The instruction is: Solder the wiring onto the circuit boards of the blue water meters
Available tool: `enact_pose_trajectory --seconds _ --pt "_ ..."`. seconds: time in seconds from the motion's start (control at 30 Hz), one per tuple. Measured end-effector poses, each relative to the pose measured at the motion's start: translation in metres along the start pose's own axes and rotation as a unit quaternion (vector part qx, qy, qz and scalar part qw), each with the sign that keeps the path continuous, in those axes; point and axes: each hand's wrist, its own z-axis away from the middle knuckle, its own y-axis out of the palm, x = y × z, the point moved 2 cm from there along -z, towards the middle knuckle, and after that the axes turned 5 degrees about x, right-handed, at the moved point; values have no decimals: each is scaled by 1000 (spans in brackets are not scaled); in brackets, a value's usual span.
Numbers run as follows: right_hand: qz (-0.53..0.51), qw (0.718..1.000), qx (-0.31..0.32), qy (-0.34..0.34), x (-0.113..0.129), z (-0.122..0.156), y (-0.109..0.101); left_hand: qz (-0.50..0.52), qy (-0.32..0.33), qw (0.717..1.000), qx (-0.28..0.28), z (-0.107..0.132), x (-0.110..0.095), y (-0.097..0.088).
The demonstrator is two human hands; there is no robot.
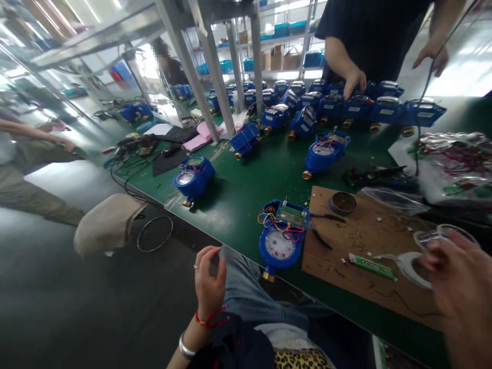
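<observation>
My left hand is raised just off the table's front edge, fingers loosely curled, thumb apart, with nothing visible in it. Smeared by motion, my right hand is over the right of the brown board; its fingertips are beside a clear ring-shaped roll, and whether they grip it is unclear. Partly under that hand lies a white roll. An opened blue water meter stands between the hands, its circuit board and coloured wires exposed. On the board are a green-and-white strip, black-handled pliers and a round tin.
Several blue meters stand on the green table, with rows of them behind. Across the table, a co-worker's hand touches one. Bagged wired parts lie at right. Metal posts rise mid-table. A covered stool stands left.
</observation>
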Motion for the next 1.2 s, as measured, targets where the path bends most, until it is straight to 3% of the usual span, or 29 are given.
enact_pose_trajectory --seconds 0.07,0.1,0.17,0.23,0.33,0.47,0.6,0.7,0.77,1.0,1.2 --pt "107 987 117 -14 5 27 43 28 46 997 63 -19 -35 5" --pt "161 964 212 -11 5 39 63 44 71 992 92 -27 -50 9" --pt "213 917 336 -43 2 55 95 65 89 985 134 -44 -73 20" --pt "226 887 392 -90 -4 64 116 80 83 980 164 -57 -88 30" --pt "218 893 358 -162 -15 73 130 87 62 978 181 -69 -101 41" --pt "199 900 276 -270 -18 95 130 73 57 980 174 -76 -107 49" --pt "176 852 344 -353 -15 115 129 74 67 982 158 -81 -107 54" --pt "176 812 424 -360 -15 121 132 91 67 982 150 -86 -107 55" --pt "187 798 444 -361 -16 122 133 109 59 981 152 -89 -107 55" --pt "186 799 454 -348 -18 121 133 196 -16 968 154 -87 -107 51" --pt "188 798 467 -331 -22 121 133 323 -117 912 224 -84 -119 49"
